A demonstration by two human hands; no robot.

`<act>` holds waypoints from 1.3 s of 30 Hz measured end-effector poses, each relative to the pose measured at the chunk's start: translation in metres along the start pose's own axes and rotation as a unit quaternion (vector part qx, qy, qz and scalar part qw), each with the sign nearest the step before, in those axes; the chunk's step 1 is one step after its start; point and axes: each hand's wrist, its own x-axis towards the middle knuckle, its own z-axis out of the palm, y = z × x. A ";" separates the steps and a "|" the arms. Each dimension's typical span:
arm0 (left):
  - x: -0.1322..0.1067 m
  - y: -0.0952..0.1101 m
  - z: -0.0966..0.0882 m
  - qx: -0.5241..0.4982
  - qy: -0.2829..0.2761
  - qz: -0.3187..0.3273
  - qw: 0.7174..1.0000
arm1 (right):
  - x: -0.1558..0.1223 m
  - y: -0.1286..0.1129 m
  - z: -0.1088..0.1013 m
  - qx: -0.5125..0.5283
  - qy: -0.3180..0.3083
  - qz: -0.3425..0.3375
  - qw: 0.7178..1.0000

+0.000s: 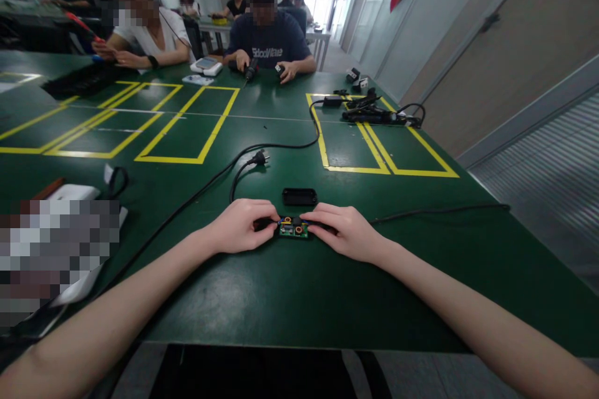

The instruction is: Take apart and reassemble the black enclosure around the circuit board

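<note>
A small green circuit board (294,229) with copper-wound ring coils and blue and yellow wires lies on the table in front of me. At its left end, my left hand (246,224) pinches a black cable (262,223) close to the wires. My right hand (349,230) is closed at the opposite end, thumb and fingers around the other black cable (322,225); the fingers partly cover it. Just beyond the board rests an open black plastic casing half (299,197), hollow side up. A two-pin plug (260,158) on a short black lead lies past my left hand.
A long black cord (243,151) crosses the green table (281,299). Yellow tape rectangles (187,124) mark its far half. Black adapters and cables (374,112) are heaped at the far right. A white device (70,193) stands left. Two people sit opposite, one holding a power drill (251,68).
</note>
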 end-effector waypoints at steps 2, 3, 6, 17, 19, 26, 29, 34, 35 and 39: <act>0.000 -0.001 0.000 -0.005 -0.005 0.001 1.000 | 0.000 0.000 -0.002 0.017 0.002 -0.003 1.000; 0.000 -0.001 -0.001 -0.007 -0.008 0.002 1.000 | 0.000 0.000 -0.003 0.026 0.000 -0.004 1.000; 0.000 -0.003 -0.001 -0.011 -0.018 0.004 1.000 | 0.000 0.000 -0.008 0.040 -0.015 0.012 0.999; 0.001 -0.001 -0.001 0.010 -0.003 0.004 1.000 | -0.001 0.003 -0.012 0.044 -0.025 0.017 0.999; 0.002 0.000 -0.001 0.008 -0.005 0.015 1.000 | -0.001 0.003 -0.013 0.051 -0.026 0.015 0.998; 0.002 0.000 -0.002 -0.002 -0.024 0.011 1.000 | -0.001 0.006 -0.015 0.047 -0.039 0.001 0.998; 0.002 0.000 -0.001 0.011 -0.028 0.009 1.000 | -0.001 0.007 -0.015 0.048 -0.045 0.002 0.998; 0.003 0.000 0.002 0.036 -0.015 0.011 0.999 | -0.001 0.009 -0.014 0.055 -0.036 -0.002 0.998; 0.004 0.000 0.002 0.046 -0.008 0.011 0.999 | -0.001 0.010 -0.014 0.054 -0.035 -0.002 0.998; 0.006 -0.002 0.005 0.100 0.018 0.014 0.995 | 0.000 0.013 -0.013 0.047 -0.033 0.009 0.998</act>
